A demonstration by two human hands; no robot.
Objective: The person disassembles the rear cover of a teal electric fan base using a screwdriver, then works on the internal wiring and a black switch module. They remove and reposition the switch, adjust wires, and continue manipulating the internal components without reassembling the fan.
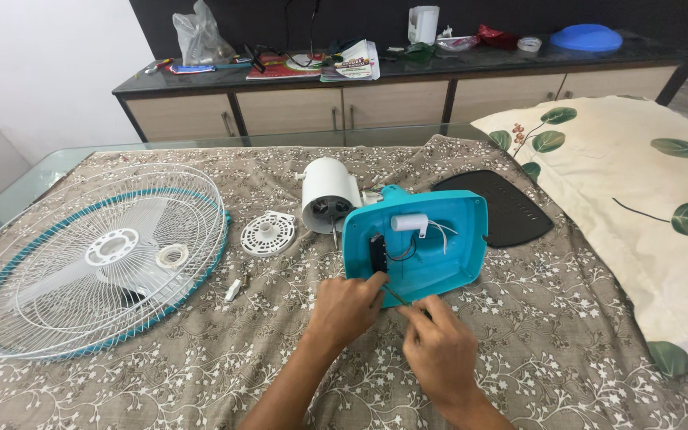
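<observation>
Your left hand (348, 309) grips the near edge of the open teal fan base (416, 243). Your right hand (439, 346) pinches a thin screwdriver (396, 296), its tip between your left fingertips and the base's black switch block (377, 253).

clear plastic bag (198, 37), white carton (424, 24), both on sideboard (519, 60)

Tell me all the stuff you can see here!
fan base: one, teal, open, table centre
motor housing: one, white, behind base
fan guard: one, white with teal rim, table left
round plate: one, white, beside guard
bottom cover: one, black, right of base
tablecloth: one, brown, floral
pillow: one, cream, leaf print, right
sideboard: one, cluttered, back
left hand: touching base edge
right hand: holding thin tool
</observation>
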